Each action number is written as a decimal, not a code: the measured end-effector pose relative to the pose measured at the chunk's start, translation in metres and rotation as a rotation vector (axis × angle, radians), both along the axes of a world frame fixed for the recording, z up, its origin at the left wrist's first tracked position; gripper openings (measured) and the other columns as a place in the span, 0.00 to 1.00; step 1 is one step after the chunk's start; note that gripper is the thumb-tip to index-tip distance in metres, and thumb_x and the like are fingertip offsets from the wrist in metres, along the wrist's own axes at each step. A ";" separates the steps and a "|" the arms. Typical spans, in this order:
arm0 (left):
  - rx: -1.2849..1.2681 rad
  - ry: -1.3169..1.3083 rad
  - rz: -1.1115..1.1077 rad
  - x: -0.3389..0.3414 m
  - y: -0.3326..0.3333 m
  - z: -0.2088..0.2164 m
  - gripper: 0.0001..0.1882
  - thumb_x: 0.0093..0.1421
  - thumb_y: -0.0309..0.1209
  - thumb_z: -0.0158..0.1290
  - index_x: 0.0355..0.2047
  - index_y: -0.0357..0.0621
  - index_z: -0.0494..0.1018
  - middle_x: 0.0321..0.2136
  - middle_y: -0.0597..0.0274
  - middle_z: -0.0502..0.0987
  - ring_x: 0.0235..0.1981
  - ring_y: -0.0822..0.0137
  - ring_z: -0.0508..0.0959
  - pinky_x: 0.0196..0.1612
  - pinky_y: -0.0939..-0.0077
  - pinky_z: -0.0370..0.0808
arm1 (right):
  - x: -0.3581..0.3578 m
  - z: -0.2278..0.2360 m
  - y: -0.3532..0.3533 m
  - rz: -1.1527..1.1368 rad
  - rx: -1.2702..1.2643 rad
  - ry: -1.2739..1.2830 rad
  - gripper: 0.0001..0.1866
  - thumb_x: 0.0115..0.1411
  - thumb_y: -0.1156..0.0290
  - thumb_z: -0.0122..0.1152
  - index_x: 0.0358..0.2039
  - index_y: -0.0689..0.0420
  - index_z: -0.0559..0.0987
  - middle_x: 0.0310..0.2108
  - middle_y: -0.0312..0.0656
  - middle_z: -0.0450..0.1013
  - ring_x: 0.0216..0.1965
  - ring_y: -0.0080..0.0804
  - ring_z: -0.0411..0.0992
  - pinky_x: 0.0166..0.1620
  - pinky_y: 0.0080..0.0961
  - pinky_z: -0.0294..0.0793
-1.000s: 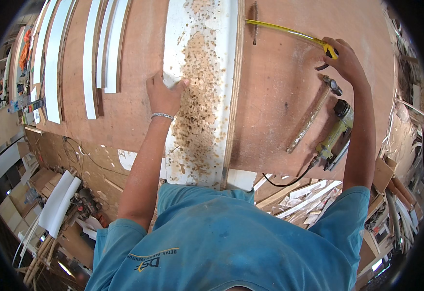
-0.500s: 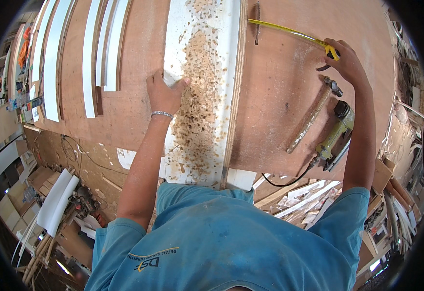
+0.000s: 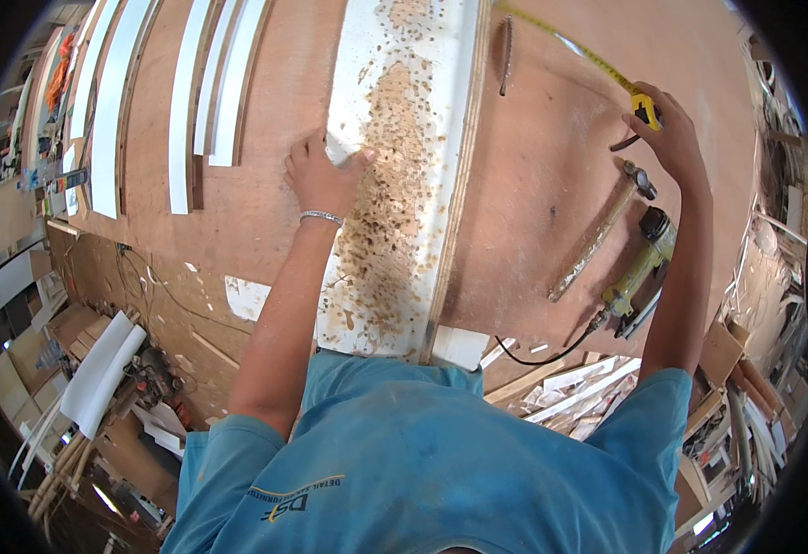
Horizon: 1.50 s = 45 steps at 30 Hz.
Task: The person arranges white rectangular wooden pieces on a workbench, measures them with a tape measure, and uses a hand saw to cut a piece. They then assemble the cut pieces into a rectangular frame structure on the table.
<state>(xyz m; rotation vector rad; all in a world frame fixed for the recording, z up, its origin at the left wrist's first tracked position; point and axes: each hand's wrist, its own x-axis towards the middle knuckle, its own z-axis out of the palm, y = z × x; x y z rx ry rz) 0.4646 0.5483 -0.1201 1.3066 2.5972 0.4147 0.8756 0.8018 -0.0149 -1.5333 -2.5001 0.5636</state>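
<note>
A long white board (image 3: 353,92), its middle stained with brown glue-like spots, lies lengthwise from my body across the work table. At its left edge is my left hand (image 3: 325,180), thumb on the stained face and fingers curled by the side, gripping the edge. My right hand (image 3: 672,129), off to the right, is closed around a yellow and black tape measure (image 3: 645,111). Its yellow blade (image 3: 598,61) is drawn out, slanting up and left toward the far part of the board's right edge. Below that hand lies a hammer (image 3: 598,231).
A green nail gun (image 3: 639,263) with a black hose rests near my right forearm. A thin dark rod (image 3: 506,57) lies beside the board. Several white strips (image 3: 182,120) are laid out on the left of the table (image 3: 265,222). Wood offcuts (image 3: 579,388) are piled below its near edge.
The tape blade now slants more steeply, and its far end has shifted up and right in view. The view has shifted slightly; both hands keep their holds.
</note>
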 end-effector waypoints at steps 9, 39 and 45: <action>0.137 -0.405 -0.101 -0.007 -0.006 -0.010 0.42 0.59 0.51 0.65 0.64 0.34 0.66 0.64 0.45 0.65 0.66 0.47 0.64 0.69 0.53 0.59 | -0.269 0.016 -0.148 0.356 -0.062 0.405 0.41 0.58 0.43 0.69 0.65 0.50 0.68 0.51 0.47 0.76 0.46 0.38 0.79 0.46 0.33 0.84; 0.202 -0.108 -0.263 -0.028 -0.007 -0.032 0.55 0.59 0.62 0.57 0.71 0.32 0.52 0.73 0.39 0.51 0.76 0.47 0.45 0.76 0.48 0.37 | -0.045 -0.070 -0.285 -1.060 -0.266 0.585 0.19 0.73 0.57 0.50 0.50 0.62 0.72 0.31 0.54 0.79 0.31 0.57 0.79 0.35 0.50 0.75; 0.210 -0.126 -0.260 -0.028 -0.007 -0.037 0.56 0.58 0.64 0.57 0.71 0.31 0.53 0.73 0.40 0.52 0.76 0.48 0.46 0.76 0.48 0.37 | -0.110 -0.047 -0.433 -0.439 -0.558 -0.068 0.18 0.72 0.55 0.50 0.50 0.58 0.71 0.33 0.64 0.78 0.36 0.70 0.76 0.38 0.61 0.73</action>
